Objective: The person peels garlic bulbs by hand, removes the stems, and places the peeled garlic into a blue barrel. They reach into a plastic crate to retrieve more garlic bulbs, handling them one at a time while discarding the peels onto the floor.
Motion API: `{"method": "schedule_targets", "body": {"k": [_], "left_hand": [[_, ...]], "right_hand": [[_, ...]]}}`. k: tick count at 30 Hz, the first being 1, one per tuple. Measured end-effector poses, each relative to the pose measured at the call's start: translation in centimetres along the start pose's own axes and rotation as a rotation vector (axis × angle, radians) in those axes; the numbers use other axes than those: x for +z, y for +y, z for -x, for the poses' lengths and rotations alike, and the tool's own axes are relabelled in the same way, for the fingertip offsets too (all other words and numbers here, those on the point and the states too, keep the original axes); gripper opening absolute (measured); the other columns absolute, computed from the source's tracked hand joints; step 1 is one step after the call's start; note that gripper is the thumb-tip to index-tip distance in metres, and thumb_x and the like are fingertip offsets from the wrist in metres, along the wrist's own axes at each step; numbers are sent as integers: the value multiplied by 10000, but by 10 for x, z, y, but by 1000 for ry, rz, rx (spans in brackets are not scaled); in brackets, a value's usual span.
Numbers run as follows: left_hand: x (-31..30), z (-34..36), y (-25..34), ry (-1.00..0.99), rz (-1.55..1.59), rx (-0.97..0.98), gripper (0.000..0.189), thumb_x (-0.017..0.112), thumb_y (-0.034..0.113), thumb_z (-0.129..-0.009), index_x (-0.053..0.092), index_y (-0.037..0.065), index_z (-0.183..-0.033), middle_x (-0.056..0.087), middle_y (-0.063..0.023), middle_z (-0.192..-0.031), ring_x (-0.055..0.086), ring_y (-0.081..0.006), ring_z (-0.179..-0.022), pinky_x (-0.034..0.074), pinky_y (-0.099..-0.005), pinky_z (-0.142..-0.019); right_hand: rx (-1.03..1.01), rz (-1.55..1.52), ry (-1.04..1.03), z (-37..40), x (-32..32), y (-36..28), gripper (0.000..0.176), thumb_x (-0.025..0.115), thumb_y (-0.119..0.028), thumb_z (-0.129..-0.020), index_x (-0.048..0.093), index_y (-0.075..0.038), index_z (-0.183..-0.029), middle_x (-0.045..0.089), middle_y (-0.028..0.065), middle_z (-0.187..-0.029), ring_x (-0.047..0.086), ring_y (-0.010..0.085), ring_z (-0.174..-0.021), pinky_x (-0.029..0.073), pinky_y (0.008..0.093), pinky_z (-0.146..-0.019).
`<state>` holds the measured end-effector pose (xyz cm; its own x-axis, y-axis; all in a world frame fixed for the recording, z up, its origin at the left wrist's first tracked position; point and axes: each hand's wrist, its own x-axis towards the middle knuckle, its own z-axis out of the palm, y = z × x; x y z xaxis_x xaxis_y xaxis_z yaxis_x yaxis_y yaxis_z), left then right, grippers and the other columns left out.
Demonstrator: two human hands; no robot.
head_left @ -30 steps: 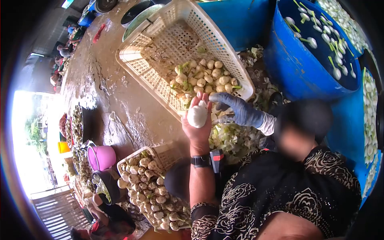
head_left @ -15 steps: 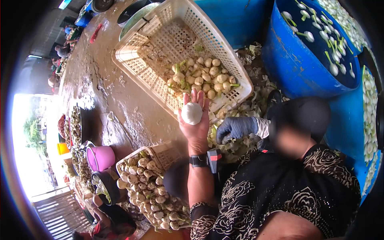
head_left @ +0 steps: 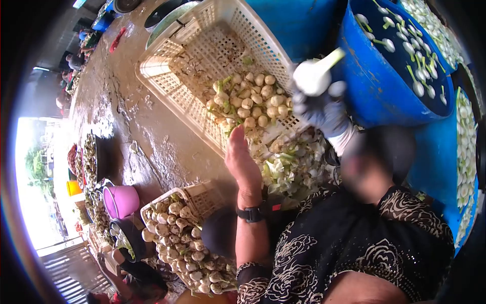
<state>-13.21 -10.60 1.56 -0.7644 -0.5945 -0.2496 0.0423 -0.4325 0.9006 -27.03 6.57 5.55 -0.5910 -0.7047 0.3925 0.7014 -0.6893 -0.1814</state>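
Note:
My right hand [head_left: 324, 114], in a grey-blue glove and blurred by motion, holds up a peeled white onion [head_left: 312, 78] with a short green stem. It is raised between the crate and a blue tub [head_left: 349, 96] of water, in which several peeled onions [head_left: 412, 50] float. My left hand [head_left: 242, 159], bare with a black band at the wrist, is seen edge-on, fingers stretched out and nothing visible in it. It is near the lower edge of a cream plastic crate [head_left: 172, 93] holding unpeeled onions [head_left: 253, 99] and loose skins.
Peelings [head_left: 288, 172] lie heaped below the crate. A second crate [head_left: 202, 195], full of unpeeled onions [head_left: 182, 238], stands nearer me. A pink bucket [head_left: 121, 200] is at the left on wet concrete [head_left: 152, 147]. Other people [head_left: 136, 278] sit at the lower left and far off.
The white onion on my open left palm is gone from there; my right hand now holds one. My gloved hand has moved up toward the blue tub. My left hand has turned edge-on and lowered slightly.

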Motion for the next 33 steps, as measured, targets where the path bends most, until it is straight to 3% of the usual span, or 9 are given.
{"method": "schedule_targets", "body": {"k": [4, 7, 10, 14, 17, 20, 22, 27, 33], "left_hand": [[-10, -2, -7, 28, 159, -61, 443, 344, 366, -983, 527, 17, -1185, 587, -124, -1197, 529, -235, -1132, 362, -376, -964], [3, 2, -1, -4, 180, -129, 386, 388, 352, -972, 564, 32, -1099, 619, -111, -1127, 571, -231, -1059, 397, -361, -919], [3, 1, -7, -8, 145, -149, 374, 405, 369, -965, 571, 52, -1072, 627, -96, -1095, 577, -226, -1048, 401, -356, -912], [-8, -11, -17, 49, 109, -197, 309, 478, 299, -948, 561, 45, -1103, 620, -99, -1098, 577, -213, -1027, 434, -355, -862], [-10, -13, -23, 165, 32, -232, 317, 528, 233, -927, 523, 53, -1187, 598, -97, -1120, 573, -193, -997, 455, -355, -821], [-11, -16, -22, 249, -9, -277, 412, 555, 173, -908, 451, 84, -1297, 567, -92, -1149, 561, -171, -969, 479, -363, -793], [-12, -15, -17, -47, 210, -232, 422, 571, 143, -896, 446, 57, -1290, 565, -94, -1153, 577, -180, -956, 495, -379, -801], [1, -7, -12, -14, -7, 128, 578, 721, -49, -723, 461, 7, -1237, 574, -81, -1073, 585, -149, -919, 495, -265, -792], [4, 4, -14, -20, -502, 358, 582, 780, -49, -632, 477, 19, -1125, 563, -72, -1029, 569, -150, -909, 486, -268, -809]], "right_hand": [[-39, 680, 192, -22, -43, -40, 759, 755, -213, -733, 382, -52, -1373, 524, 127, -1303, 568, 237, -1109, 467, 366, -902], [657, 2207, 230, -16, -152, 9, 482, 621, -75, -782, 547, -132, -1255, 604, 146, -1175, 615, 301, -1002, 487, 385, -878], [831, 2479, -63, 12, -232, 60, 401, 606, -64, -763, 605, -131, -1159, 635, 130, -1080, 619, 316, -985, 490, 393, -853], [1129, 2394, -91, -3, -239, 63, 271, 610, -70, -791, 644, -104, -1058, 663, 120, -954, 639, 306, -867, 506, 364, -775], [288, 1559, 497, -6, -237, 67, 126, 651, -143, -833, 664, -66, -931, 638, 56, -726, 539, 139, -592, 469, 280, -577], [382, 1018, 551, -29, -115, 68, 216, 596, -228, -900, 646, -28, -962, 644, -7, -778, 483, 27, -561, 391, 177, -508], [401, 902, 460, -30, -76, 74, 241, 585, -242, -907, 634, -27, -1003, 648, -9, -801, 480, 26, -559, 382, 174, -503], [172, 1448, 336, -20, -59, 75, 287, 569, -296, -924, 631, -21, -979, 630, 56, -765, 542, 94, -670, 462, 288, -621], [192, 1404, 536, -5, -63, 95, 158, 653, -123, -859, 638, 24, -913, 645, 67, -771, 529, 76, -725, 467, 278, -656]]}}
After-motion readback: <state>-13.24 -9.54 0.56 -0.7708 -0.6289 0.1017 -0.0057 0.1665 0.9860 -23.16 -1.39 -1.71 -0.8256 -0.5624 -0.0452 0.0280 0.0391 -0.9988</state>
